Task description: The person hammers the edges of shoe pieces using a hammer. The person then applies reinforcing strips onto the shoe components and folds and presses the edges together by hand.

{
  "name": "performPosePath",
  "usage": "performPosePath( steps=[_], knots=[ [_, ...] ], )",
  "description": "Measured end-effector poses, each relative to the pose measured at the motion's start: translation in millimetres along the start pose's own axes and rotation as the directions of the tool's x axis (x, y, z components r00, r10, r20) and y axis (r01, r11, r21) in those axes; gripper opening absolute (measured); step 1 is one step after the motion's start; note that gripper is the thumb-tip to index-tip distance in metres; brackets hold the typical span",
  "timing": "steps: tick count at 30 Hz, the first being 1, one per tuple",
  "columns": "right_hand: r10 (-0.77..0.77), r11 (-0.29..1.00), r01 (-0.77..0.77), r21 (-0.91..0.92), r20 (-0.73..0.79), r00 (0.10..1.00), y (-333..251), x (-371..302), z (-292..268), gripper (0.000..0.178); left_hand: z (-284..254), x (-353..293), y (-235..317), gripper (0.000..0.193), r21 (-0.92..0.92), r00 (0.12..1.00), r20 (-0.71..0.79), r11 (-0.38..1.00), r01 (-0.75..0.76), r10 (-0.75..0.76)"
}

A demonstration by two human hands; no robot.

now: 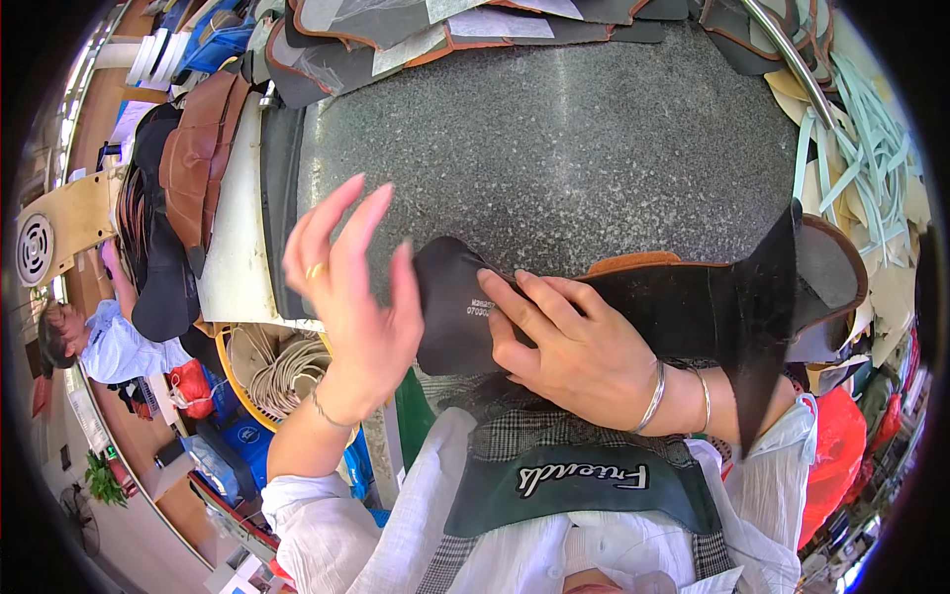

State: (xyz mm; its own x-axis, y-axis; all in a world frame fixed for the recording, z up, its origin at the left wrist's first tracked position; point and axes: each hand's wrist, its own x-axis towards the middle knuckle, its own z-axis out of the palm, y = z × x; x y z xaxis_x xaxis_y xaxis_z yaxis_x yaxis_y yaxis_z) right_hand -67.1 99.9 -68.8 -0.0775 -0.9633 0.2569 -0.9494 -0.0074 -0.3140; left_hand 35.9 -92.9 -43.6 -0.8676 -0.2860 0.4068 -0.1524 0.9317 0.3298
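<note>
My left hand (pixel 351 287) is raised at the left of the worktable's front edge, holding nothing. Its fingers are spread and a ring shows on one of them. My right hand (pixel 584 346) rests on a black leather piece (pixel 450 307) with small pale print, its bent fingers and thumb gripping it near the table edge. The piece's rounded end sticks out left of the right fingertips. Farther right, a long dark shoe-upper piece (pixel 683 302) with a brown edge lies past my right hand and wrist. A dark strip (pixel 767 337) crosses my right forearm.
The speckled grey tabletop (pixel 554 148) spreads ahead, with stacked dark leather pieces (pixel 445 49) along its far edge. Brown leather pieces (pixel 203 148) hang at the left, above a yellow basket of cord (pixel 277 371). Pale blue strips (pixel 871 148) lie right of a metal bar (pixel 792 64). Another person (pixel 119 337) is far left.
</note>
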Motion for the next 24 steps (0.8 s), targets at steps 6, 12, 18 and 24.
performPosePath(
  steps=[6,12,18,24],
  knots=[
    [-0.036,0.999,0.037,-0.027,0.041,0.999,4.5,-16.9,-19.8,0.043,-4.2,-33.8,32.4,0.100,-0.062,0.819,0.570,0.997,-0.037,0.065],
    [-0.001,0.982,0.013,-0.190,0.061,0.998,31.7,-63.5,-65.3,0.046,-4.2,-28.7,51.5,0.110,-0.005,0.781,0.618,0.994,-0.107,0.087],
    [0.038,0.983,-0.044,-0.176,-0.035,0.999,20.7,-63.8,-63.2,0.040,38.3,-8.6,88.2,0.043,-0.317,0.856,0.233,0.868,-0.382,0.462],
    [0.274,0.926,-0.211,-0.313,0.175,0.946,31.3,-89.6,-107.5,0.044,3.2,39.5,53.9,0.048,-0.101,0.719,0.477,0.845,-0.526,0.505]
  ],
)
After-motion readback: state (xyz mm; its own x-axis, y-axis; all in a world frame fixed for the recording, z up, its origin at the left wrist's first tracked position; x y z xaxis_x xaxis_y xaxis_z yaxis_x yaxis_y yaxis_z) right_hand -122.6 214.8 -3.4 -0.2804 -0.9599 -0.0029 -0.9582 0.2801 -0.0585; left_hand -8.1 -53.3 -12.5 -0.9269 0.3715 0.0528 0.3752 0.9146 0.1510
